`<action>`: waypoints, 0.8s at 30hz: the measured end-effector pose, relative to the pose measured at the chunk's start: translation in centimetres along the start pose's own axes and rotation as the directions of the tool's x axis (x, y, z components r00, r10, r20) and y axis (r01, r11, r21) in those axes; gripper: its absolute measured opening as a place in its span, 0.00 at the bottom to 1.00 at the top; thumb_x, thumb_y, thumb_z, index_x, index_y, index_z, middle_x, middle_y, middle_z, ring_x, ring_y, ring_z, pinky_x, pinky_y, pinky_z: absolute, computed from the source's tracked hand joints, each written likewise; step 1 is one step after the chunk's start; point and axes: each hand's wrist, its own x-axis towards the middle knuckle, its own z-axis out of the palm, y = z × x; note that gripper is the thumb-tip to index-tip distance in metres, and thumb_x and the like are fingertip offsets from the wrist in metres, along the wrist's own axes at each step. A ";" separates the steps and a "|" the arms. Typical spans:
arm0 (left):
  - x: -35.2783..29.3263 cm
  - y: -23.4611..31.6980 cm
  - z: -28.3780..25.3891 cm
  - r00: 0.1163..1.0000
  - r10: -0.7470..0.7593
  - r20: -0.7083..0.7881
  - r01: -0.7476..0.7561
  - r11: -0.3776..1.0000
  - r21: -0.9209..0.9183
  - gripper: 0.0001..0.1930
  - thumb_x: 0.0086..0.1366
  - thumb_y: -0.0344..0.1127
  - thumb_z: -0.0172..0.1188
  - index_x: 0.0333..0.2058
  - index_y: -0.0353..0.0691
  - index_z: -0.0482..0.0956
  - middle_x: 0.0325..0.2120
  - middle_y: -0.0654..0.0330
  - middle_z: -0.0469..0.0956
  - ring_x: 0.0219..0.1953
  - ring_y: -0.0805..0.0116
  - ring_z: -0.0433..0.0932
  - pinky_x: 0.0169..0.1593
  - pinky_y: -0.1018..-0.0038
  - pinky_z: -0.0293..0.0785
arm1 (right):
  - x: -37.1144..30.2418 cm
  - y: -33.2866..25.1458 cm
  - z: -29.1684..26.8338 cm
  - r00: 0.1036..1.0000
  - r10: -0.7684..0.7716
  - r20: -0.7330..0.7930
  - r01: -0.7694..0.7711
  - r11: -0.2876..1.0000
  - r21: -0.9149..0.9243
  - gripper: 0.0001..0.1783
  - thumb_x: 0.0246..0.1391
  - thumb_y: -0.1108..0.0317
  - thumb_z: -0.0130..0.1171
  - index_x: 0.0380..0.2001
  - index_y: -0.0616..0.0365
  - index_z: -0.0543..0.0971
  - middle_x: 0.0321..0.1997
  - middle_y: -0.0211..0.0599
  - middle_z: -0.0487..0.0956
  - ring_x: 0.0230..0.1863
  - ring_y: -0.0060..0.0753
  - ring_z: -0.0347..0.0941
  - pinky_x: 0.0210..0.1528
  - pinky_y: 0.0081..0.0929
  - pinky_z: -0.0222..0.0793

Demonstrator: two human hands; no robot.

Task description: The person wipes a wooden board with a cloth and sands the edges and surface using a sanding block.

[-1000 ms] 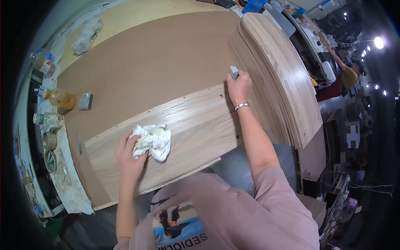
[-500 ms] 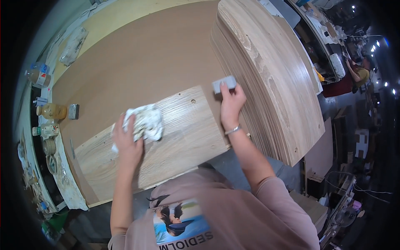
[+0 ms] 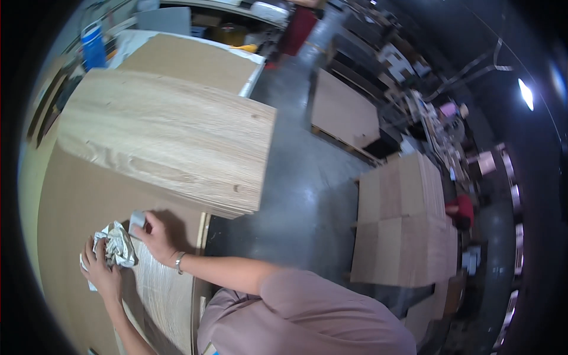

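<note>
Board (image 3: 165, 296) seemingly wanted even pressure; left hand (image 3: 104, 275) curled parted fingers over rag (image 3: 123, 247), right hand (image 3: 156, 239) pinched block (image 3: 137, 221).

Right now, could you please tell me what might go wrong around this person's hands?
The grey block in the right hand is close beside the crumpled white cloth that the left hand grips, so the two might bump or snag. The silver-coloured bracelet on the right wrist appears over the wood-grain panel, and could scratch its surface if the wrist dips.
</note>
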 end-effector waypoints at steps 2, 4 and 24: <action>0.2 2.5 -0.2 0.998 0.056 0.008 -0.055 0.996 -0.075 0.30 0.53 0.33 0.63 0.58 0.48 0.74 0.57 0.52 0.73 0.59 0.47 0.71 0.61 0.59 0.66 | -0.3 0.3 -0.2 1.000 -0.001 0.017 0.002 0.998 -0.063 0.12 0.60 0.70 0.61 0.43 0.63 0.73 0.36 0.31 0.73 0.38 0.21 0.66 0.43 0.24 0.67; 0.2 3.4 0.1 0.996 0.082 0.021 -0.078 0.987 -0.140 0.30 0.53 0.34 0.64 0.58 0.46 0.73 0.57 0.51 0.72 0.59 0.47 0.70 0.61 0.59 0.66 | -0.7 -0.3 0.1 0.989 -0.141 -0.042 0.137 0.987 -0.088 0.12 0.59 0.72 0.60 0.42 0.65 0.72 0.35 0.35 0.71 0.37 0.25 0.65 0.42 0.25 0.66; -42.1 -27.6 -4.9 0.701 -0.657 0.278 0.684 0.510 -0.521 0.31 0.66 0.43 0.58 0.63 0.32 0.67 0.60 0.48 0.71 0.62 0.52 0.69 0.66 0.60 0.61 | -3.3 -3.9 2.2 0.997 -0.073 -0.033 0.045 0.850 -0.525 0.13 0.52 0.59 0.65 0.32 0.57 0.77 0.29 0.44 0.80 0.32 0.50 0.78 0.34 0.42 0.73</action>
